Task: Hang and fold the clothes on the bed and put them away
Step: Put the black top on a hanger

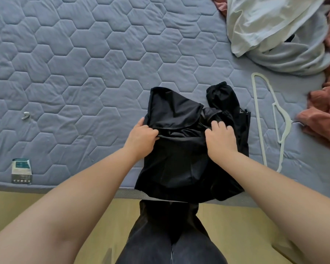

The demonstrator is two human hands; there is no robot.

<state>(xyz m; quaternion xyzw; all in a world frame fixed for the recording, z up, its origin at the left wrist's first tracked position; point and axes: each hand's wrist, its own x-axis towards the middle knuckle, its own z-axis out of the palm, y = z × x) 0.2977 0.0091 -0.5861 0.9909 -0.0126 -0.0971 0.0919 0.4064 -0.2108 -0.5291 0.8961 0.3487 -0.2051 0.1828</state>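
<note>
Jacket (179, 164): black, laid part-folded at the near edge of the bed (84, 63).
Left hand (141, 137): fingers are curled round a fold on its left side.
Right hand (219, 139): cloth is pinched on its right side.
Hanger (274, 119): white, laid flat just beside it, to the right.

Jacket (181, 164) at bed (84, 73) near edge; hanger (271, 119) right — clothes pile (274, 35) behind.
</note>
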